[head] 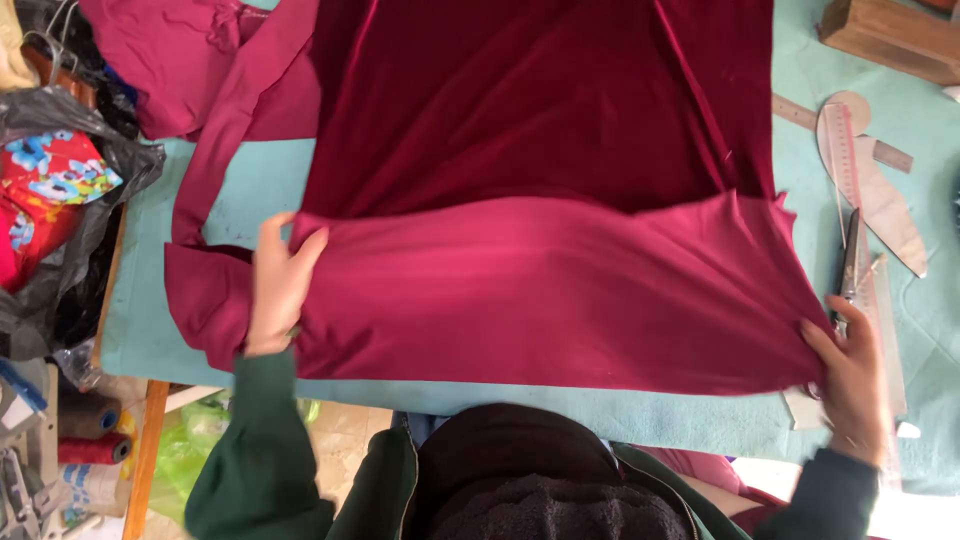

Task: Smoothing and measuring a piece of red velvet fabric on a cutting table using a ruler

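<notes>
Both hands are holding a dark red cloth (540,290) that is lying spread over the pale green tabletop (250,180). The left hand (278,285) is gripping its folded near edge, fingers clamped on it. The right hand (855,385) is pinching the opposite corner, just beside scissors (850,262) and rulers (875,190).

left hand (277,285), right hand (852,380), gripping crimson fabric (540,290)

A sewing workshop: cutting table (250,190), scissors (850,265), curved rulers (870,185), thread spools (90,430).
</notes>
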